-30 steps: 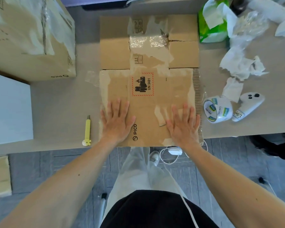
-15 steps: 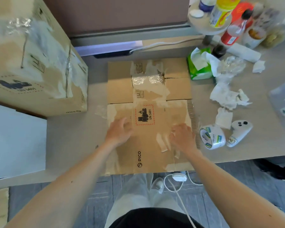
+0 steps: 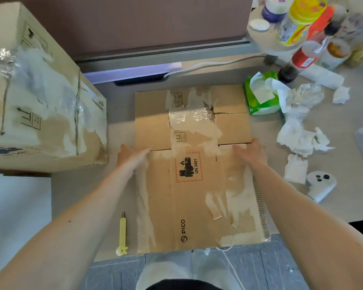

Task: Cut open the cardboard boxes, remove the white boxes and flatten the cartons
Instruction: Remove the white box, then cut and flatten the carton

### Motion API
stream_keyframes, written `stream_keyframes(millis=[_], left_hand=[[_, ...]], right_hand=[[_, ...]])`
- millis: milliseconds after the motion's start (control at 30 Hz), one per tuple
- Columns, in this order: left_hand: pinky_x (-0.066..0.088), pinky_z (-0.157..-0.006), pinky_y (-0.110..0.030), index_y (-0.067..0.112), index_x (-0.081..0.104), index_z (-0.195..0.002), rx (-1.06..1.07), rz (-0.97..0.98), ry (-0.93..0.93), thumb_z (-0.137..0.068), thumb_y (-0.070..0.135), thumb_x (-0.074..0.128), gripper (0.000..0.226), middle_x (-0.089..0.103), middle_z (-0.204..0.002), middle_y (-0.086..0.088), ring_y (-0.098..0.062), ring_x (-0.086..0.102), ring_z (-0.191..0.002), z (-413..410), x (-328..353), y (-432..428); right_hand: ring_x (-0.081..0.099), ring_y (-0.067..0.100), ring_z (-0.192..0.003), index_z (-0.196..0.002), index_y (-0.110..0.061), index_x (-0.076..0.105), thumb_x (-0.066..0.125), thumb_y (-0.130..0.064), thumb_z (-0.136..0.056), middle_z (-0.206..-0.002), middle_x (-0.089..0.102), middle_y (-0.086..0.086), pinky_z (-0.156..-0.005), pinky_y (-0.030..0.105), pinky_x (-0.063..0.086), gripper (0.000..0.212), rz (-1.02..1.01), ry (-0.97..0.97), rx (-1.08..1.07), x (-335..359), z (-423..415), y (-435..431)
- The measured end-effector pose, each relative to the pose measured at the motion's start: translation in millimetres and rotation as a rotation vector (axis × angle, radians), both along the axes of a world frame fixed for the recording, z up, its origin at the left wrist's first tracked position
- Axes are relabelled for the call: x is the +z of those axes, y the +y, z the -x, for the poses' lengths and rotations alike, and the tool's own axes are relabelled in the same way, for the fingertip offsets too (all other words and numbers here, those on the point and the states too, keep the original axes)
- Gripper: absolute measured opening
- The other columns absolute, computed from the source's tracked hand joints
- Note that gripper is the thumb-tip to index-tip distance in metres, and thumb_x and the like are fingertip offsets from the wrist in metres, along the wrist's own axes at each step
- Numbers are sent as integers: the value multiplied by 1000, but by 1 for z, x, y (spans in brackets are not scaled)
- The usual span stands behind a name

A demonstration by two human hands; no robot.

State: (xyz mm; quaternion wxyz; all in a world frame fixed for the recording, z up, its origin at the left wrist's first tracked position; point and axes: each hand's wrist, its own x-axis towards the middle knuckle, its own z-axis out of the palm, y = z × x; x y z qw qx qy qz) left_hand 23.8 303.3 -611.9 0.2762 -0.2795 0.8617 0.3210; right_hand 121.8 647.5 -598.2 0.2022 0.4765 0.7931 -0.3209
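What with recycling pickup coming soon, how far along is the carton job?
Done: the flat carton lies on the table, the yellow knife lying beside it. In hand: the left hand and right hand rest on it at the flap fold. Left: the taped carton at the left stands unflattened.

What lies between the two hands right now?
In the head view, only the flattened carton spans the gap between the left hand and right hand, with torn tape residue on it.
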Motion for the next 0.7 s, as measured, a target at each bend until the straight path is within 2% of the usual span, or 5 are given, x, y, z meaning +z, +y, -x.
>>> stream_keyframes(millis=[133,267,367,533,700], left_hand=[[51,-95,-44,10,44,-129,1,-23,-24,-73,54,79,80,59,-129,-10,-34,58,-115,4,-2,8],[53,-84,-39,8,56,-117,35,-27,23,-73,50,79,65,64,-118,-11,-32,62,-103,10,-5,1],[46,-76,-33,9,51,-117,89,-120,83,-84,43,73,52,62,-116,-9,-27,59,-97,9,-1,6],[40,-79,-32,9,48,-119,36,-148,191,-95,34,61,37,60,-115,-9,-27,56,-96,1,15,19],[36,-82,-30,7,59,-116,-12,-127,308,-101,29,50,28,63,-116,-10,-25,56,-102,-8,40,20]], right_hand=[[42,38,-127,-131,-9,42,67,-52,-79,-132,52,18,-105,49,39,72,-32,-5,-27,-4,3,8],[52,37,-119,-126,-13,60,59,-44,-88,-122,63,12,-100,43,42,49,-5,80,25,1,8,7],[60,34,-107,-113,-14,65,57,-46,-87,-110,67,10,-92,44,49,43,-11,160,-72,6,6,5],[59,33,-99,-102,-6,64,53,-38,-96,-93,61,7,-78,36,42,35,-73,282,-73,18,2,-3],[55,31,-97,-99,-8,62,50,-34,-99,-98,63,10,-78,35,40,29,-111,390,-41,45,-6,-6]])
